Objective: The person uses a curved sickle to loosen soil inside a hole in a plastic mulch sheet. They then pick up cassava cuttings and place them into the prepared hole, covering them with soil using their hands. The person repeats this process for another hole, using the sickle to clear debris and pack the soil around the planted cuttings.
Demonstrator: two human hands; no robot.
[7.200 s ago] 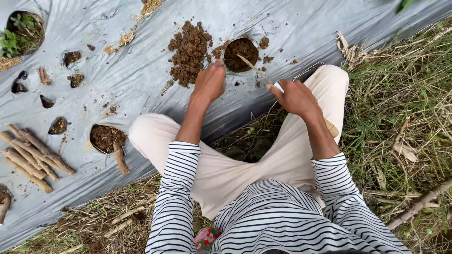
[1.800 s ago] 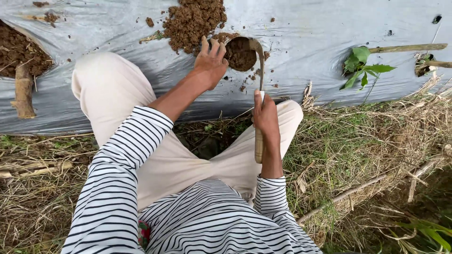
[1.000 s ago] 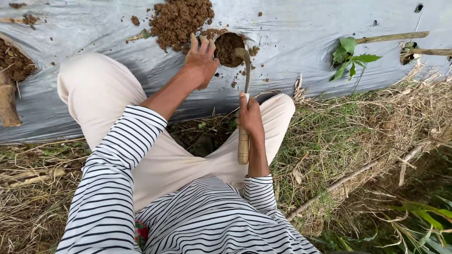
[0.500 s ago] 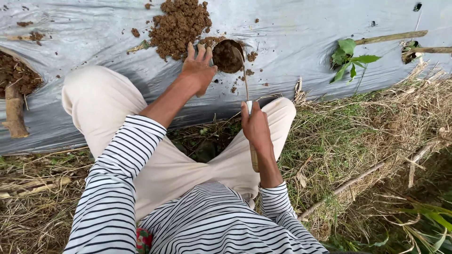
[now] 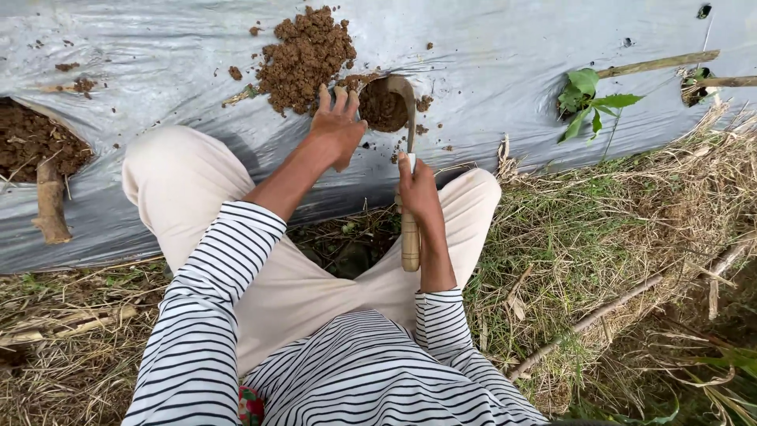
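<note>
Beside the soil-filled hole [image 5: 384, 106] in the grey plastic sheet [image 5: 489, 47], the left hand [image 5: 337, 126] rests flat with fingers spread, holding nothing, while the right hand [image 5: 418, 189] grips a wooden-handled sickle [image 5: 410, 237], blade at the hole's rim.

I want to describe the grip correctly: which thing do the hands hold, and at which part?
The right hand holds a sickle by its wooden handle, near the blade end. The left hand holds nothing; it rests open beside the soil hole.

Leafy seedling [image 5: 590, 101] beside dry grass [image 5: 631, 229]
</note>
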